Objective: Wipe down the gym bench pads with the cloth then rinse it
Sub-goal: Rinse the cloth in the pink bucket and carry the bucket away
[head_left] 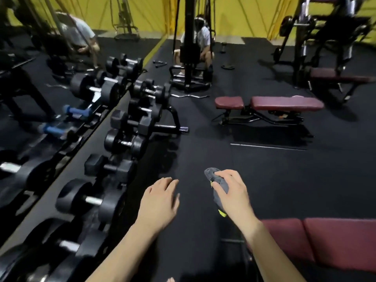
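Head view, both my arms out in front over the black floor [264, 190].

Right hand [234, 192]: clenched around the grey cloth [218, 181]. Fingers curl over the top of it, thumb side hidden. The cloth is bunched up; one end pokes out ahead of the knuckles, the rest hangs below the palm with a yellow-green trim [222, 213] showing at the bottom edge. The cloth is in the air, touching nothing but the hand.

Left hand [160, 200]: palm down, fingers loosely extended and slightly spread, holding nothing, touching nothing. It sits just beside the right hand, with a gap between them.

Pads: near maroon bench pad [325, 241] is at lower right, just beside my right forearm and below it in frame. Two sections visible with a seam between them. The cloth is not on it. Can't tell if the forearm touches the pad edge.

Second maroon bench [284, 103] is further ahead on the floor, flat, with a short seat pad and a long back pad on a black frame. Well apart from both hands.

Left side: dumbbell rack [122, 139] running along a mirror [40, 98], black dumbbells plus a couple of blue ones in the reflection.

A person [203, 43] is seated at the cable machine [190, 58] far ahead. Yellow wall behind. Frame edges are blurred.
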Demonstrator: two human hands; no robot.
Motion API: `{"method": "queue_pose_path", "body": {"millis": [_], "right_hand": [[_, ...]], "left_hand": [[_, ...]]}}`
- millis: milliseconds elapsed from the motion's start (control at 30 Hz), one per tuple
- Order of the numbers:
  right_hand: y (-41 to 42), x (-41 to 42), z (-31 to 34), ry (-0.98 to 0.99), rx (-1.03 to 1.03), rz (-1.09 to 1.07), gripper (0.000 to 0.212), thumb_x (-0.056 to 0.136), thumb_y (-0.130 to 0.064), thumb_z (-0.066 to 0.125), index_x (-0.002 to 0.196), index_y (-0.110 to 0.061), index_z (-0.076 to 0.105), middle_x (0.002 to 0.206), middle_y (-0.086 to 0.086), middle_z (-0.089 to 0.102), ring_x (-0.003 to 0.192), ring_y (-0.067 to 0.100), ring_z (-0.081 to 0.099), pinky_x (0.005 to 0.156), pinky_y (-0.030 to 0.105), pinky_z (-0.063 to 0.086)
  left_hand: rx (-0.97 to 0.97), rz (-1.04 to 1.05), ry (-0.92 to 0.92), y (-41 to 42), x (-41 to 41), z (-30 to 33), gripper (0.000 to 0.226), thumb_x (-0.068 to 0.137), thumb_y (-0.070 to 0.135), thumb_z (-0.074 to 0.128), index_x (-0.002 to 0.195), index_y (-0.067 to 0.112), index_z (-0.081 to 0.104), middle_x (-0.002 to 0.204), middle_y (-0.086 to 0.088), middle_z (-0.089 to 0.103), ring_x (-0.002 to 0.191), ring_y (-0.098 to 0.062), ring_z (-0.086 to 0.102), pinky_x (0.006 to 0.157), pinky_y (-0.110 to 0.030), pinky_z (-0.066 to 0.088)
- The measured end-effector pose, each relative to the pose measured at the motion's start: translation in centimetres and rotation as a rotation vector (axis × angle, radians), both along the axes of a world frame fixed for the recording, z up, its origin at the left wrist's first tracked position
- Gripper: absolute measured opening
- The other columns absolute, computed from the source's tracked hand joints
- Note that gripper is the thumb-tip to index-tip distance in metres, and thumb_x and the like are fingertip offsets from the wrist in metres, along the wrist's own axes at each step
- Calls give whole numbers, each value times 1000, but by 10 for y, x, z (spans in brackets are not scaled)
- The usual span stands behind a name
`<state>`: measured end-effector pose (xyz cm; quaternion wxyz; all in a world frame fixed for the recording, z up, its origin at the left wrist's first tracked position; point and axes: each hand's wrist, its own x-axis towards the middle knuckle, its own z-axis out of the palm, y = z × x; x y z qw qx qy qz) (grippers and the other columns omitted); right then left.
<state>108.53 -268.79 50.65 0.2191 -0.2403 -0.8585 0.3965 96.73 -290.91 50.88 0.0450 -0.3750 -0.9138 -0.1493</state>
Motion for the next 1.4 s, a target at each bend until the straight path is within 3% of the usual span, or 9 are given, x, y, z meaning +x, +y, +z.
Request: {"method": "queue_pose_path", "body": {"millis": [100, 233, 533, 767, 1233, 1400], "right_hand": [[50, -38, 8, 44, -32, -128, 20, 94, -17, 74, 111, -25, 69, 119, -19, 54, 112, -1, 57, 93, 3, 36], [121, -74, 4, 80, 19, -242, 21, 92, -9, 75, 112, -14, 71, 117, -9, 57, 110, -1, 58, 97, 8, 37], [322, -207, -7, 126, -88, -391, 20, 93, -16, 72, 110, -26, 69, 117, -17, 56, 111, -8, 54, 91, 1, 32], [502, -296, 7, 163, -134, -429, 21, 89, -11, 78, 107, -20, 73, 111, -12, 64, 106, -2, 60, 91, 6, 39], [845, -336, 7, 7, -13, -735, 22, 90, -19, 77, 110, -27, 72, 110, -19, 59, 107, -7, 56, 90, 2, 36], [940, -304, 11, 0, -51, -961, 20, 91, -25, 76, 108, -35, 71, 115, -23, 58, 112, -4, 57, 97, 11, 39]], "left_hand": [[-23, -111, -16, 66, -66, 7, 41, 94, 36, 59, 132, 20, 62, 131, 2, 62, 122, -21, 61, 94, -39, 54], [-16, -246, -9, 160, -127, 13, 43, 98, 37, 53, 137, 21, 59, 135, 3, 60, 127, -20, 57, 98, -40, 53], [-57, -389, 17, 378, -274, 5, 42, 99, 37, 54, 139, 23, 57, 139, 4, 58, 131, -19, 55, 103, -38, 50], [-77, -388, -60, 566, -360, 3, 43, 102, 38, 49, 143, 24, 53, 146, 5, 52, 137, -19, 48, 108, -35, 45], [-94, -777, -155, 1005, -450, -6, 50, 104, 43, 43, 151, 26, 46, 153, 7, 44, 143, -16, 41, 114, -36, 40], [-79, -980, -124, 1166, -432, 8, 46, 101, 41, 50, 145, 25, 52, 146, 6, 51, 135, -18, 50, 109, -37, 46]]}}
